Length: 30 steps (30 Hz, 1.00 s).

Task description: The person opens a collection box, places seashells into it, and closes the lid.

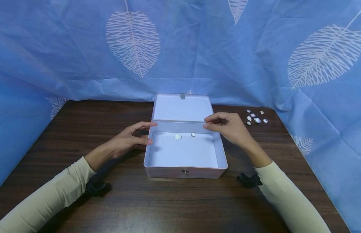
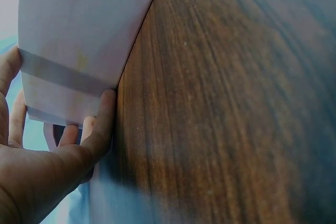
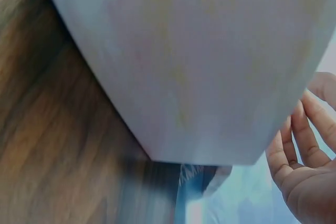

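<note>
— Shells first: how many do you count?

— Two inside the box (image 1: 184, 152): a larger shell (image 1: 178, 137) and a smaller shell (image 1: 193, 134), both on the white floor near the hinged side. Beyond the box's right rear corner lies a loose group of shells (image 1: 256, 117) on the table (image 1: 81, 136); I make out about seven, though they are small enough that the count is unsure.

— And the box itself?

— One, pale, standing in the middle of the table with its lid (image 1: 181, 108) tipped fully back. One clasp on the front wall, one catch at the lid's far edge.

— The hands?

— Two. The left hand (image 1: 129, 139) sits against the box's left wall, thumb on the wall and forefinger reaching to the rear corner; its fingers are loosely spread, touching rather than clutching. The right hand (image 1: 230, 126) is at the right rear corner, fingers gently bent with the tips at the rim; whether they pinch it I cannot tell.

— Anything hard to read?

— Both wrist views are blurred, filled by the box's outer wall and wood grain, with only part of each hand at the edge. A dark band shows at each cream sleeve.

— Surroundings?

— Dark brown wood-grain tabletop, closed in on three sides by blue cloth (image 1: 81, 48) printed with white leaves.
</note>
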### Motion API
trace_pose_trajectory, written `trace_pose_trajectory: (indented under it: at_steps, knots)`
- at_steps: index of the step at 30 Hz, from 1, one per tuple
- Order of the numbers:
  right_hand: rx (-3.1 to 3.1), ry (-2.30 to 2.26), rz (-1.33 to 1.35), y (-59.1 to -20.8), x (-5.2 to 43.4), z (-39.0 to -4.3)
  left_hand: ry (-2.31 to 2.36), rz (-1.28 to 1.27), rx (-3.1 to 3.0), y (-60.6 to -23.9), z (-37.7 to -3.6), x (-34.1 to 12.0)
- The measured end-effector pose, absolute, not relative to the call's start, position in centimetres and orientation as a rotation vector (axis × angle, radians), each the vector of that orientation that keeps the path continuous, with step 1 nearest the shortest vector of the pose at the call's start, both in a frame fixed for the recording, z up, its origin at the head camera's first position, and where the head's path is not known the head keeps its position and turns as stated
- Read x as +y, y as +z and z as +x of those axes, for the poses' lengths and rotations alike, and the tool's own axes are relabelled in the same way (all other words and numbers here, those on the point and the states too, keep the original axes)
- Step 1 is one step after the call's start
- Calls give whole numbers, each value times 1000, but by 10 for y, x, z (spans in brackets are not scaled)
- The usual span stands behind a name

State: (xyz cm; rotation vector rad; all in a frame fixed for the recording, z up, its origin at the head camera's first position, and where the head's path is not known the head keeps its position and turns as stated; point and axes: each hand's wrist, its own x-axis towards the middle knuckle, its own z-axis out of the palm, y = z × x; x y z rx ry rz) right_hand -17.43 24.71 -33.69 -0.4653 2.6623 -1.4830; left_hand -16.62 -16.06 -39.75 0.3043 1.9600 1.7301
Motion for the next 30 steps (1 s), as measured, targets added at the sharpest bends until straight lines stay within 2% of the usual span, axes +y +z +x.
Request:
trace_pose_trajectory:
  at_steps: [30]
  knots:
    - [2870, -1367, -262, -335, 322, -179, 1728, 312, 1955, -398, -167, -162]
